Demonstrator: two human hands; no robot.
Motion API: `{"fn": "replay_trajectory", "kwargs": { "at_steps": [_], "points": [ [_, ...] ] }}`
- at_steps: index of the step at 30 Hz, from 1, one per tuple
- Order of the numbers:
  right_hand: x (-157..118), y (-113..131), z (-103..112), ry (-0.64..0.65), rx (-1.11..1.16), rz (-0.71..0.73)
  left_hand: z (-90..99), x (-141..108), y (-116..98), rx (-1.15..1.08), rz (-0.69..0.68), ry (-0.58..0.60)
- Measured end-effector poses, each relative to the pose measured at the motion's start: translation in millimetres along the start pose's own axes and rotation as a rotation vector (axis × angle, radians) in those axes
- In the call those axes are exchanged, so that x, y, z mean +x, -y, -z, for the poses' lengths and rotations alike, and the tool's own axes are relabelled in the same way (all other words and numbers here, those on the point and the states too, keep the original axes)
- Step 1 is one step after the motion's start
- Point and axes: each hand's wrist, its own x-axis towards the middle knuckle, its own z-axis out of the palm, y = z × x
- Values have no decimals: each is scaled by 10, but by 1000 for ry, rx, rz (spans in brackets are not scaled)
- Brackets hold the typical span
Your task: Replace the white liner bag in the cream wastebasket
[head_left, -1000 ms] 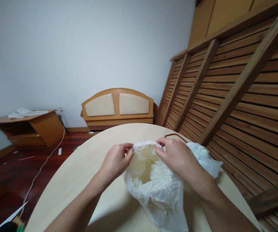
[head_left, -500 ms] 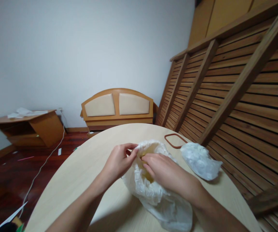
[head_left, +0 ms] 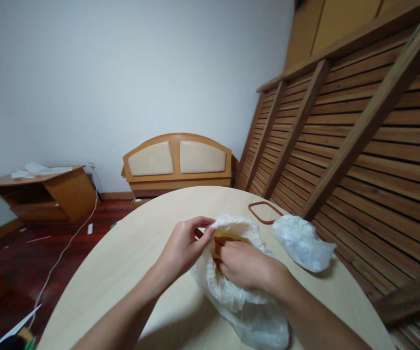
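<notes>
A white, crinkled plastic bag (head_left: 232,301) stands on the round table (head_left: 133,253), its mouth spread wide and yellowish inside. My left hand (head_left: 188,243) pinches the bag's rim on the left between thumb and fingers. Inside the mouth is my right hand (head_left: 242,262), reaching in past the rim. Its fingertips are hidden in the bag, against something yellow-brown that I cannot make out. To the right lies a second white plastic bag (head_left: 303,243), bunched up and full-looking. A brown rounded-rectangle ring (head_left: 264,221) rests behind it.
A slatted wooden frame (head_left: 359,160) leans along the table's right side. Beyond the far edge stands a headboard (head_left: 177,177) with two cream panels. At left are a low cabinet (head_left: 71,194) with papers on top and a white cable (head_left: 62,253) across the red-brown floor.
My right hand has moved deeper into the bag. My left hand, still pinching the rim, has shifted slightly right along with the bag's mouth. The second bag and the ring stay put.
</notes>
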Motion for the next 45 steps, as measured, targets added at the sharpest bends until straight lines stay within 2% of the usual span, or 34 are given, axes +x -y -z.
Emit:
{"fn": "replay_trajectory", "kwargs": {
  "at_steps": [3, 9, 12, 14, 17, 19, 23, 28, 30, 33, 36, 39, 43, 45],
  "points": [
    [28, 6, -29, 77, -26, -43, -2, -19, -13, -2, -2, 14],
    [-63, 28, 28, -38, 5, -19, 4, 12, 40, 30, 7, -23],
    [-135, 34, 175, -165, 59, 51, 4, 39, 80, 21, 6, -32],
    [-166, 11, 284, -303, 93, 95, 3, 51, 89, 15, 7, -34],
    [-184, -72, 395, -538, 18, 75, -1, 49, 75, 15, 8, -27],
    [-180, -140, 420, -629, -62, 70, -6, 38, 60, 19, 9, -16],
    [-147, -236, 394, -595, -83, 102, -14, 17, 57, 44, 8, 2],
    [-92, -275, 342, -526, -32, 51, 0, 15, 84, 84, 16, 44],
    [-72, -287, 319, -516, -9, 54, 10, 9, 84, 114, 13, 1],
    [-34, -302, 278, -526, 56, 85, 19, -2, 74, 147, -95, -83],
    [12, -316, 253, -520, 135, 116, 22, -1, 77, 157, -216, -50],
    [34, -346, 263, -548, 154, 125, 28, 15, 106, 163, -213, -59],
    [-30, -406, 306, -662, 60, 1, 46, 36, 155, 183, -160, -115],
    [-81, -432, 316, -665, 51, -87, 54, 39, 169, 197, -140, -121]
  ]
}}
